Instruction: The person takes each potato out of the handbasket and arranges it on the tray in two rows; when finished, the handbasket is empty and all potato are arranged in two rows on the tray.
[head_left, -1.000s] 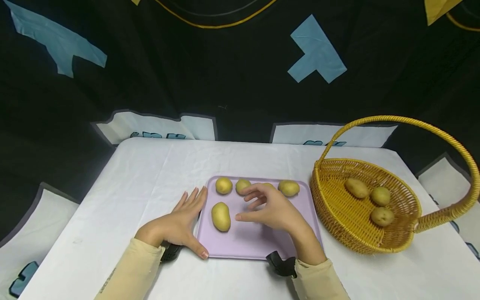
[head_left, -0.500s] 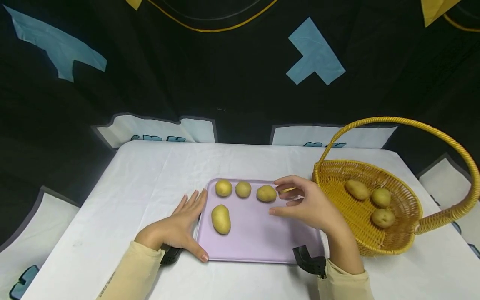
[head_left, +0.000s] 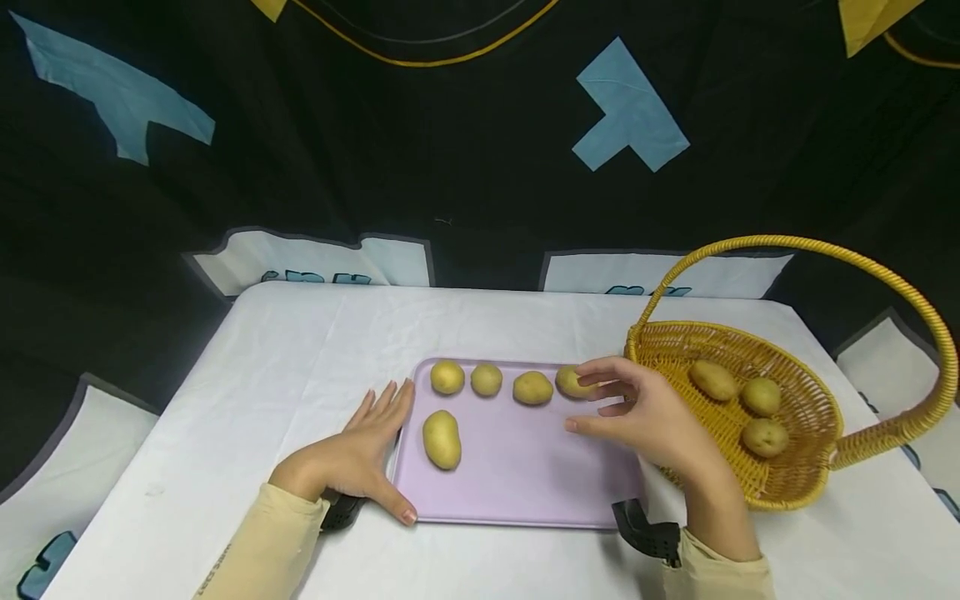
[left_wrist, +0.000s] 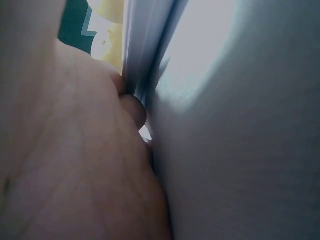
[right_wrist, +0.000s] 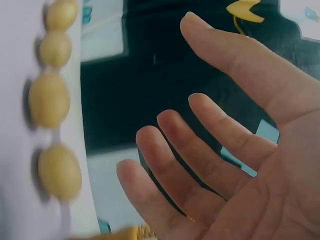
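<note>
A shallow lilac tray (head_left: 525,492) lies on the white table. Along its far side sits a row of potatoes: a round one (head_left: 447,377), a second (head_left: 487,379), a third (head_left: 532,388) and a last potato (head_left: 570,382) partly behind my right fingertips. One longer potato (head_left: 442,439) lies nearer, on the tray's left. My left hand (head_left: 352,454) rests with spread fingers against the tray's left edge. Over the tray's right side hovers my right hand (head_left: 648,412), fingers loosely bent and nothing between them; the right wrist view shows its bare palm (right_wrist: 270,190).
Just right of the tray stands a yellow wicker basket (head_left: 720,487) with a tall arched handle (head_left: 787,242). Inside it are three potatoes, one of them oblong (head_left: 714,380). A black cloth (head_left: 450,167) hangs behind the table.
My right hand has moved right, from above the tray's middle to its right side beside the basket, uncovering the third potato of the row. The left hand stays in place.
</note>
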